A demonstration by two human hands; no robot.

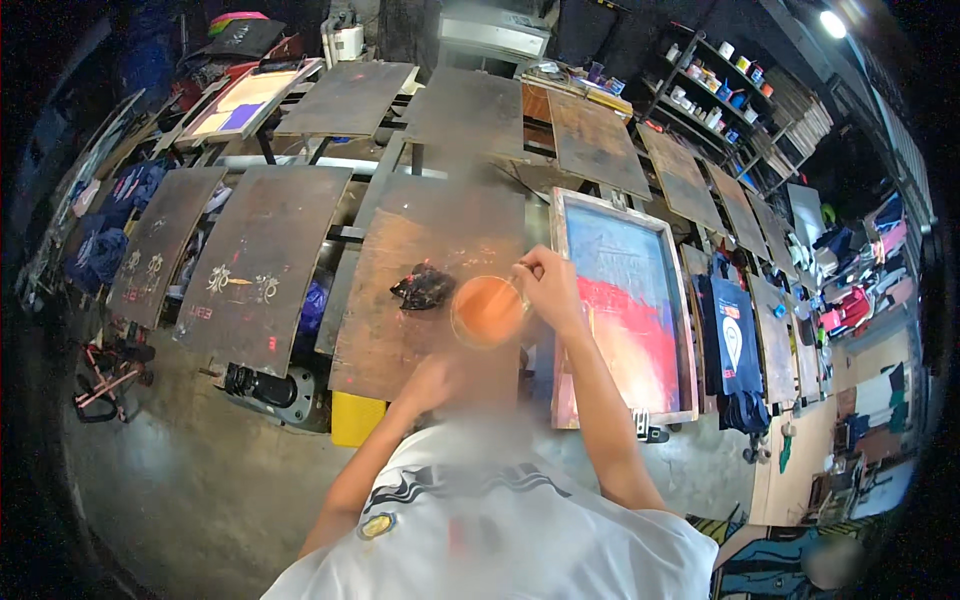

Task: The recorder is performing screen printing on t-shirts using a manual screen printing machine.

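A round, clear-rimmed tub with orange ink-like liquid in it is in front of me, over a brown board. My right hand is closed at the tub's right rim, fingers pinched together. Whether they grip the rim or a thin tool in the liquid does not show. My left hand is low over the board's near edge, below and left of the tub, its fingers smeared by blur. Left of the tub lies a crumpled black plastic bundle with reddish stains.
To the right leans a framed printing screen with blue and red-pink colour on its mesh. Several flat boards stand in rows around me. A dark blue printed shirt hangs at right. Shelves of pots are at the back right.
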